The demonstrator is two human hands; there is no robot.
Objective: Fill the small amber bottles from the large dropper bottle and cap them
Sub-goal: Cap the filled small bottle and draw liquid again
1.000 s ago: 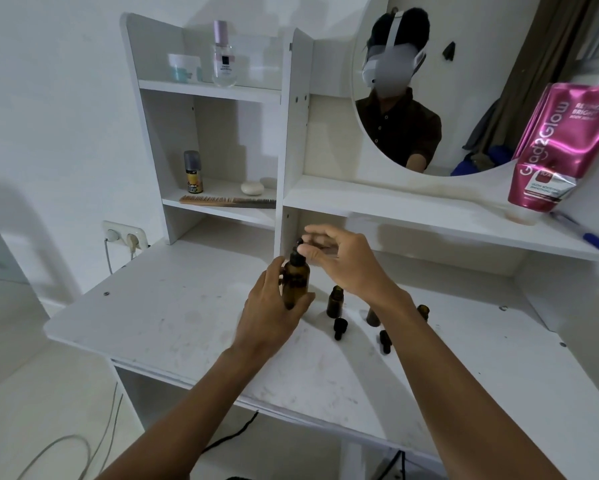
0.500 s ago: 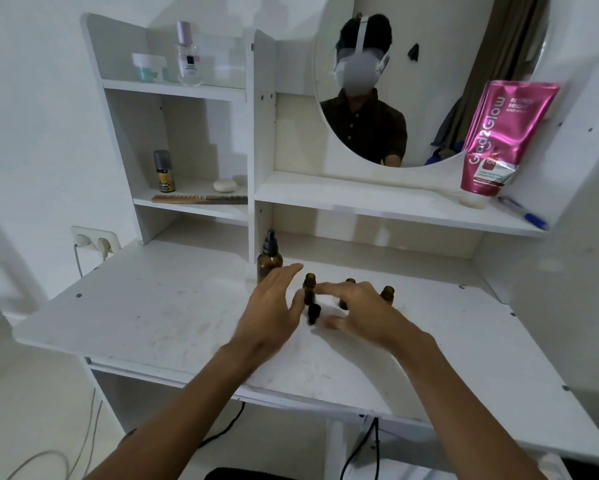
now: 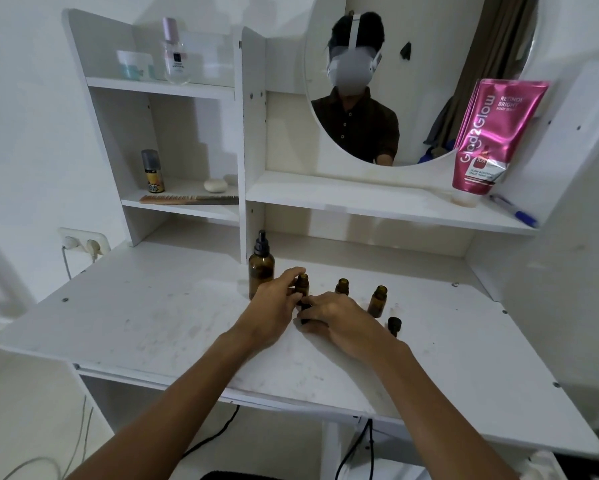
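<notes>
1. Gripping a small amber bottle (image 3: 302, 285) with my left hand (image 3: 274, 306) at mid-bench (image 3: 152, 323); I cannot tell its fill.
2. My right hand (image 3: 339, 318) pinches a black cap (image 3: 304, 319) beside it.
3. The large dropper bottle (image 3: 261, 270) stands capped just behind, nearer the back edge.

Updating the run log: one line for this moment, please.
left hand grips small bottle | right hand pinches cap | dropper bottle upright | two other bottles uncapped

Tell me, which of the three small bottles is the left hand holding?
The leftmost bottle, next to the dropper bottle: the left hand curls round it. The middle bottle and right bottle stand clear of that hand.
</notes>
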